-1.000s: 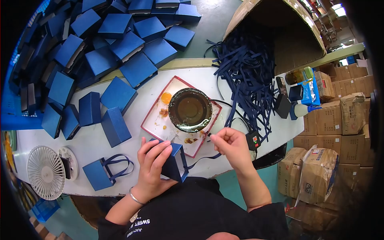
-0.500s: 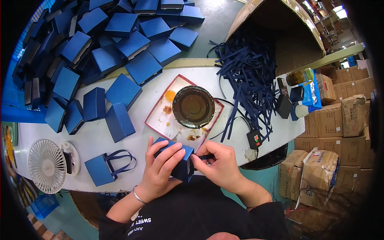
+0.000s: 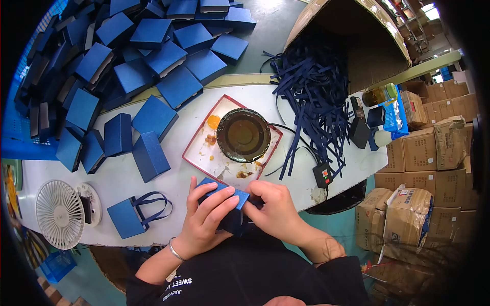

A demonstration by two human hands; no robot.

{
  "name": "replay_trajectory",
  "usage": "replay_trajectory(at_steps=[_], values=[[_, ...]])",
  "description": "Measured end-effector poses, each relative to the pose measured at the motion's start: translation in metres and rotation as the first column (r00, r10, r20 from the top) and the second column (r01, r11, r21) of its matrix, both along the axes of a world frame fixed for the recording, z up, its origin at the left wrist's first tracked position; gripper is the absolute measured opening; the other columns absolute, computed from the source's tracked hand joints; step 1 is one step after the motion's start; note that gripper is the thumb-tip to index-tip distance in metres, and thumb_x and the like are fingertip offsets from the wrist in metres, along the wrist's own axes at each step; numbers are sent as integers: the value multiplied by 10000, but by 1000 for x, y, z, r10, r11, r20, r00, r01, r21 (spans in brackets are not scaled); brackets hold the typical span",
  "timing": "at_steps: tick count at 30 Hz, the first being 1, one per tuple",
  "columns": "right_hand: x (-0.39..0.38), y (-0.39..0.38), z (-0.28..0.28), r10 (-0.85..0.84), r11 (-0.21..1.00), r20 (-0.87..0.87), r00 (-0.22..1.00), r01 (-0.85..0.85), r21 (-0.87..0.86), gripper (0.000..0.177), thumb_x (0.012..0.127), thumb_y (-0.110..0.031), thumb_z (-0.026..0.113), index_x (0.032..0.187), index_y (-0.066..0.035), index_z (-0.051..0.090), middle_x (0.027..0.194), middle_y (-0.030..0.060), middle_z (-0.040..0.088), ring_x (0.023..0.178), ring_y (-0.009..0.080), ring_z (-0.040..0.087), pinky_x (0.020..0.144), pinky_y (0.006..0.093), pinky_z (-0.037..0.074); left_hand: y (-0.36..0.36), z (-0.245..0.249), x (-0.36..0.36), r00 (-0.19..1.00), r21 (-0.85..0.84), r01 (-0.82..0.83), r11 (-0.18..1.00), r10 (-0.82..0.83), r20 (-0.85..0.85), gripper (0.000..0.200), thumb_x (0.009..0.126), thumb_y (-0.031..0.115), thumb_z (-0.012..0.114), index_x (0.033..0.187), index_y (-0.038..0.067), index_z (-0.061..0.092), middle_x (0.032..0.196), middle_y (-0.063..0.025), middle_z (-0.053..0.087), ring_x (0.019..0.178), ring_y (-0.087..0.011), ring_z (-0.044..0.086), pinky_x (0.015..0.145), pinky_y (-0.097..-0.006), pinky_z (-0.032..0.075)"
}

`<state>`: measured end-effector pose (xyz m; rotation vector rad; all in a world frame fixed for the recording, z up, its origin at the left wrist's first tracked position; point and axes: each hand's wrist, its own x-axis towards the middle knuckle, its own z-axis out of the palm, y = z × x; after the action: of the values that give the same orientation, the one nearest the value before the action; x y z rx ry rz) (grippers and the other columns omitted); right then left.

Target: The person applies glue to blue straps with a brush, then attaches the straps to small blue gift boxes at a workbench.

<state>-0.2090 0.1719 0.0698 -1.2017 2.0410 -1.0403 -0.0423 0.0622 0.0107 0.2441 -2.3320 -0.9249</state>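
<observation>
My left hand (image 3: pixel 204 217) grips a small dark blue box (image 3: pixel 228 200) at the table's near edge, fingers spread over its top. My right hand (image 3: pixel 272 208) presses against the box's right side, fingers curled on it and on the end of a dark blue ribbon that is mostly hidden. A finished blue box with ribbon handles (image 3: pixel 128 215) lies to the left of my left hand. Just beyond the held box stands a round dark dish (image 3: pixel 243 134) on a red-rimmed white tray (image 3: pixel 203 157) with amber stains.
Several blue boxes (image 3: pixel 150 155) lie on the white table's left part, with a large heap (image 3: pixel 127 46) behind. Loose blue ribbons (image 3: pixel 316 97) spill from a cardboard box (image 3: pixel 367 46). A switch (image 3: pixel 322 175), a white fan (image 3: pixel 58 214) and cartons (image 3: pixel 423 153) surround.
My right hand came down from a raised pull on the ribbon to the box's right side. Both hands and the box moved closer together, toward my body.
</observation>
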Motion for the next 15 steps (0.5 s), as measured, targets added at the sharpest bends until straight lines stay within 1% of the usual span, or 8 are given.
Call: replay_trajectory(at_steps=[3, 6, 9, 10, 13, 14, 15], values=[[1, -1, -4, 15, 996, -24, 1000, -17, -92, 166, 809, -41, 765, 813, 16, 609, 712, 140, 602, 592, 244, 595, 554, 351, 463, 1, 1, 1, 1000, 5, 4, 1000, -4, -11, 867, 570, 195, 901, 1375, 168, 580, 1419, -29, 581, 1305, -334, 483, 1209, -644, 236], [1, 2, -7, 18, 990, -27, 999, -21, -140, 173, 809, -29, 767, 798, 19, 602, 698, 142, 587, 580, 253, 584, 533, 352, 442, 1, 1, 2, 1000, 3, 7, 1000, -7, -22, 866, 567, 193, 901, 1372, 169, 583, 1414, -28, 584, 1305, -332, 484, 1209, -644, 237], [4, 3, -8, -16, 987, -15, 1000, 13, -160, 164, 794, -4, 764, 789, 21, 603, 694, 137, 587, 573, 260, 573, 528, 339, 441, 2, -1, 2, 1000, 18, 20, 1000, -20, -15, 860, 568, 189, 901, 1368, 169, 586, 1413, -28, 586, 1305, -330, 485, 1210, -641, 238], [6, 4, -8, -15, 985, -52, 999, 6, -170, 159, 771, 13, 765, 829, 16, 616, 718, 128, 588, 573, 268, 577, 528, 342, 453, 2, 1, 2, 1000, 22, 21, 1000, -21, -18, 858, 571, 190, 906, 1365, 161, 582, 1410, -31, 583, 1302, -332, 486, 1208, -634, 244], [13, 7, -16, -36, 985, -289, 957, -16, -174, 195, 756, 3, 769, 890, 3, 626, 764, 115, 595, 572, 263, 590, 511, 344, 460, 3, 2, -1, 1000, 75, 11, 997, -10, -16, 859, 570, 197, 913, 1359, 149, 577, 1405, -36, 580, 1295, -336, 488, 1204, -625, 253], [16, 11, -15, -4, 997, -351, 936, -23, -73, 276, 806, -99, 783, 1026, -29, 631, 872, 104, 649, 677, 286, 637, 602, 383, 500, 3, 2, 0, 1000, 84, 9, 996, -8, -11, 885, 562, 201, 921, 1367, 133, 559, 1398, -55, 578, 1292, -341, 487, 1199, -620, 257], [16, 10, -11, 3, 996, -373, 928, -38, -87, 330, 798, -102, 788, 1076, -26, 626, 896, 102, 653, 710, 286, 640, 641, 390, 503, 3, 3, 0, 1000, 103, 6, 995, -6, -4, 895, 558, 201, 922, 1371, 128, 553, 1397, -61, 577, 1291, -343, 487, 1199, -619, 255]])
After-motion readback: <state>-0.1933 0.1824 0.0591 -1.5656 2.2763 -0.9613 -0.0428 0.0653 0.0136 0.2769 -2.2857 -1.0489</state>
